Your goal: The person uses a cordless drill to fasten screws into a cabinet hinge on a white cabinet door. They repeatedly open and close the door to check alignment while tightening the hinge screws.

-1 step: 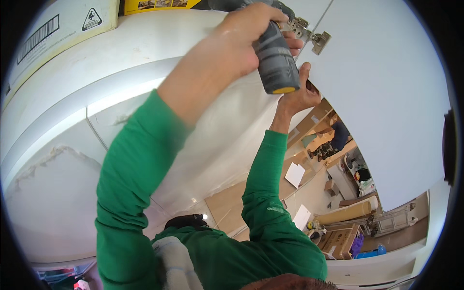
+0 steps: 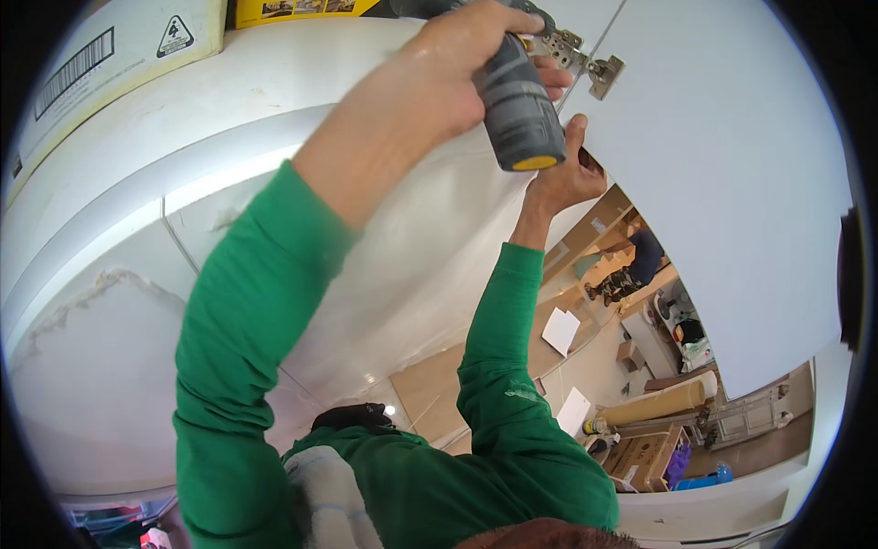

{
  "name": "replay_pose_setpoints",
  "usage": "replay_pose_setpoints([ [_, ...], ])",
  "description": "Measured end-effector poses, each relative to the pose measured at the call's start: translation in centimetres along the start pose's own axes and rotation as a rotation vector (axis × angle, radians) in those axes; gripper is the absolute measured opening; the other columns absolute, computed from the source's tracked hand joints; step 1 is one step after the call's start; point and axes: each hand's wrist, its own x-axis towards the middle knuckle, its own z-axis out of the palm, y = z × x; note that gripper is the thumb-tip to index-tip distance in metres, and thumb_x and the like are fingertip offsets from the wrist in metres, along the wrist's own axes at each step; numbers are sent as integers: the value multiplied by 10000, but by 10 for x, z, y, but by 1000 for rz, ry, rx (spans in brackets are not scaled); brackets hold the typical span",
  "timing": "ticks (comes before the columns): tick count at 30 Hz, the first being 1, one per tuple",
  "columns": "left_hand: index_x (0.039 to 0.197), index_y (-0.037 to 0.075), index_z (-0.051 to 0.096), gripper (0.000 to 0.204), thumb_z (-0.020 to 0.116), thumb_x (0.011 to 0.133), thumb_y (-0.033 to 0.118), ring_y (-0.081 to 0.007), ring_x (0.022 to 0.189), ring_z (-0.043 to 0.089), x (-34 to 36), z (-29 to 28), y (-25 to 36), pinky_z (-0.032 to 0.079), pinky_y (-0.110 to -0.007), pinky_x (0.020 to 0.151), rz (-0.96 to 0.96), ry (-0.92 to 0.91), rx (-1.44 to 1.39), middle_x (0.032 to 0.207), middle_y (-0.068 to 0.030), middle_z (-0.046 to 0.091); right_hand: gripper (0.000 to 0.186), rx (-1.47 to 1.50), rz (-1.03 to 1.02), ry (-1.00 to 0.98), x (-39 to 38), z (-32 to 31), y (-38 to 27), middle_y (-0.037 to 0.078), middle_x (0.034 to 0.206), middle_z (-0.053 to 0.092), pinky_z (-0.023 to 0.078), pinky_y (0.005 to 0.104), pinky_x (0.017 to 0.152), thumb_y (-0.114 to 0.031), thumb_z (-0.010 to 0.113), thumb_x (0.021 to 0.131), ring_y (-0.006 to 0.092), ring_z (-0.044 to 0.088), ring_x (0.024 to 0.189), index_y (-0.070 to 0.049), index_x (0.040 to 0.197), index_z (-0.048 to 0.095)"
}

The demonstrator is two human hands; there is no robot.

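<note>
Drill (image 2: 523, 114) is gripped in your left hand (image 2: 453, 69) near the metal hinge (image 2: 604, 77), seemingly to aim there, while your right hand (image 2: 567, 186), fingers mostly hidden so I cannot tell its grip, perhaps steadies the white door (image 2: 722, 210).

I see a dk grey drill (image 2: 521, 105) w/ yellow end, tilted, held nr a metal hinge (image 2: 604, 77); hinge's opened out, one half on wht door panel (image 2: 732, 201).

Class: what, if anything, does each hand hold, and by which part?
Left hand: power tool, by its handle. Right hand: at the white door; grip unclear.
</note>
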Motion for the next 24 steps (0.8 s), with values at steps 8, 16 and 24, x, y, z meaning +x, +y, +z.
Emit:
replay_pose_setpoints([
  [8, 1019, -16, 617, 162, 689, 986, 126, -307, 734, 746, 16, 8, 9, 680, -479, 732, 3, -29, 197, 847, -177, 700, 231, -20, -69, 16, 9, 2, 0, 168, 961, 817, 609, 342, 823, -97, 873, 933, 208, 763, 848, 112, 998, 800],
  [16, 1031, -1, 585, 146, 681, 969, 89, -272, 670, 709, 10, 32, 8, 668, -444, 659, 3, 43, 271, 843, -151, 667, 227, 10, -146, 71, 16, -2, -13, 165, 942, 817, 610, 350, 865, -90, 881, 921, 222, 770, 844, 113, 982, 798],
  [24, 1002, -3, 590, 140, 693, 959, 81, -273, 662, 714, 5, 35, 18, 675, -431, 659, 23, 39, 187, 839, -172, 685, 239, 40, -116, 82, 20, 7, -21, 157, 948, 815, 610, 348, 876, -107, 884, 922, 213, 766, 859, 103, 986, 790],
])
